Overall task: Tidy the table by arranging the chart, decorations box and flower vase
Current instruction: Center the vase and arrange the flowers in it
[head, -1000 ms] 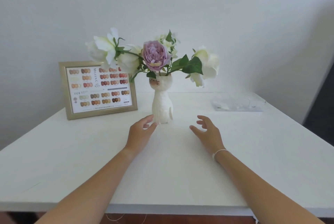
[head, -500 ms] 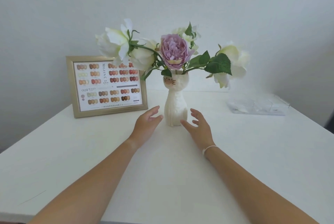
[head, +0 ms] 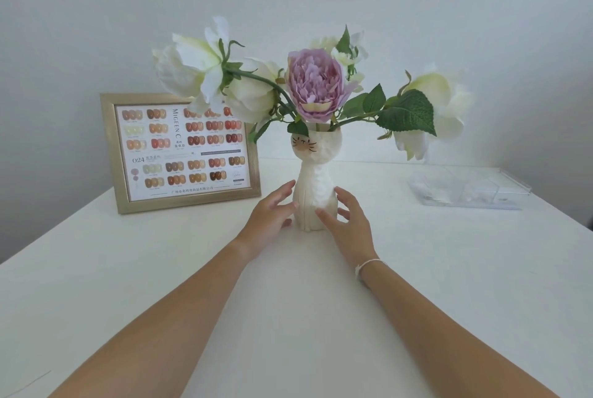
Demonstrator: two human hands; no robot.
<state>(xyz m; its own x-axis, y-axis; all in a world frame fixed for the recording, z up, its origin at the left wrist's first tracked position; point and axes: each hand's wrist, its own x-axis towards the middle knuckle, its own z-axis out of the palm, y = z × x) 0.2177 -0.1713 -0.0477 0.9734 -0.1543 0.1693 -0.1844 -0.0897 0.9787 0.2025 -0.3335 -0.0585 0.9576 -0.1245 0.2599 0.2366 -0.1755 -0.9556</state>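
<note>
Flanking the upright flower vase at its base, left hand and right hand stand equally near, fingers spread, holding nothing.

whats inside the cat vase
The cat vase holds artificial flowers: a purple bloom, several white blooms and green leaves. Their stems enter the mouth; the lower stems and any filling are hidden by the opaque wall.
</note>
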